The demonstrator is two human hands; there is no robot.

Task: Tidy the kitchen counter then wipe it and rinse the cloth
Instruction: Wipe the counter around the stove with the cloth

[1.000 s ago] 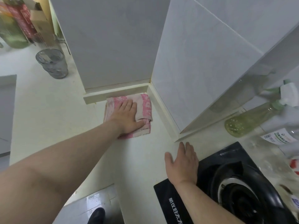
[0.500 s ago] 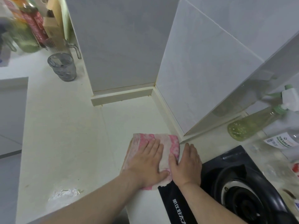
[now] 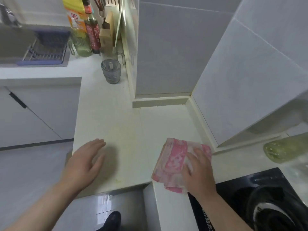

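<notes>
Pressing cloth [image 3: 176, 162], flat right hand [image 3: 198, 172]

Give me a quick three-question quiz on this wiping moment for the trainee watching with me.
1. True or false: the left hand is pressing the pink cloth.
2. Which item stands nearest the grey glass on the counter? A) the black stove B) the dark sauce bottle C) the cloth.
3. Fill in: the right hand lies flat on the ____.

Key:
1. False; the left hand is open at the counter's front edge, apart from the cloth.
2. B.
3. Cloth, near the wall corner, just beside the stove.
</notes>
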